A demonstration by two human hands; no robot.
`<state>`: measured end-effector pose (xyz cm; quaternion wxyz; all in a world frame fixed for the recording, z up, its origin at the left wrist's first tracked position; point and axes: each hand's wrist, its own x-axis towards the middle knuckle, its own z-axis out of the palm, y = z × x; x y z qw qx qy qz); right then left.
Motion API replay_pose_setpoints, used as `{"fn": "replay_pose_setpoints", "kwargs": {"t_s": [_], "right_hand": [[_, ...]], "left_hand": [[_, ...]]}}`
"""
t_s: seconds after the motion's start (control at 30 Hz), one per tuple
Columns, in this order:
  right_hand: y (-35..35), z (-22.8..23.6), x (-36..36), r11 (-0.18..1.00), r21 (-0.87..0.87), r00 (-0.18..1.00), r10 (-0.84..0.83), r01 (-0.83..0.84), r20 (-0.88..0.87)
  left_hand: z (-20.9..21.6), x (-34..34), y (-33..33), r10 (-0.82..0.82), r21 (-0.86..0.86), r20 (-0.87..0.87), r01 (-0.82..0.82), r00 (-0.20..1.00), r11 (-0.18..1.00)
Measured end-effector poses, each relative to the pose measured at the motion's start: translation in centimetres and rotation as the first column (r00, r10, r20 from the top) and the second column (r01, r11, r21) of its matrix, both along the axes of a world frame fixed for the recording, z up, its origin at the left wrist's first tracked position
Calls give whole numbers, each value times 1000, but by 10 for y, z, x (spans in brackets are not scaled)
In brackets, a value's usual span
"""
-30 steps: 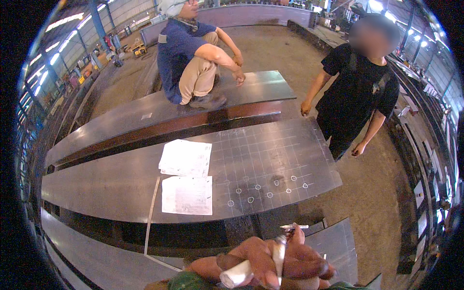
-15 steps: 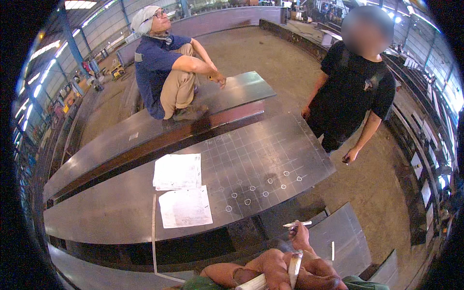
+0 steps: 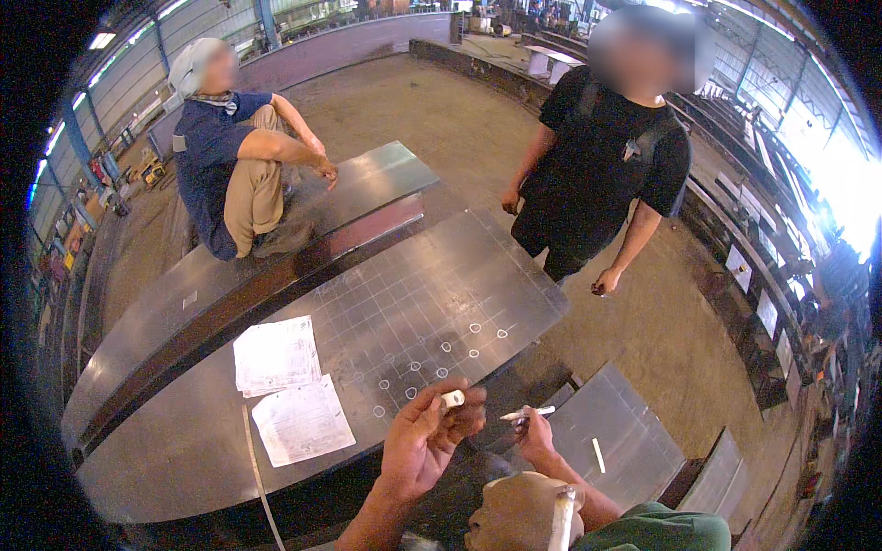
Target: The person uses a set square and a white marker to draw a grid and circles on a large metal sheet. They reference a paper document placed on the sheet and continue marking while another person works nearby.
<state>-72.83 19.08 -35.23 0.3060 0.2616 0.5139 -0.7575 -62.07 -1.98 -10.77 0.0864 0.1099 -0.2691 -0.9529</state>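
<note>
Raised over the dark gap beside the marked steel plate, my left hand (image 3: 418,445) is closed round a short white cylinder (image 3: 453,399) with a dark spot at its end. To its right, my right hand (image 3: 535,439) pinches a slim white marker (image 3: 542,411), its pointed tip facing left. A cigarette (image 3: 563,523) with a burnt tip sticks up at the lower edge, very close to me. The steel plate (image 3: 441,266) carries a chalked grid and several white circles. Two stacks of papers, an upper one (image 3: 276,355) and a lower one (image 3: 303,421), lie on its left half.
A person (image 3: 248,170) squats on the far steel beam (image 3: 367,184). Another person (image 3: 616,156) in black stands past the plate's right end. A white stick (image 3: 598,455) lies on a smaller plate (image 3: 625,413) at the right. A pale tape strip (image 3: 257,477) runs beside the papers.
My left hand has moved up and away from the lower edge with the white cylinder. My right hand still holds the marker. The whole view has shifted, so the scene sits farther left.
</note>
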Motion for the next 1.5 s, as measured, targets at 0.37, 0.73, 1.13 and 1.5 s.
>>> {"fn": "replay_pose_setpoints", "kwargs": {"t_s": [0.37, 0.73, 1.13, 1.5], "right_hand": [[-6, -29, -9, 997, -31, 994, -65, 68, 89], [-23, -1, 5, 998, -45, 994, -37, 42, 98], [-15, -10, 1, 996, -70, 996, -49, 54, 68], [-11, -20, -2, 993, -68, 991, -85, 92, 100]], "left_hand": [[5, -7, 4, 101, 238, -105, -74, 989, 968], [59, 59, 67, 519, 43, -340, -539, 784, 841], [25, 62, 20, -471, -709, -87, 277, 878, 648], [34, 58, 17, -425, -768, -50, 237, 904, 595]]}}
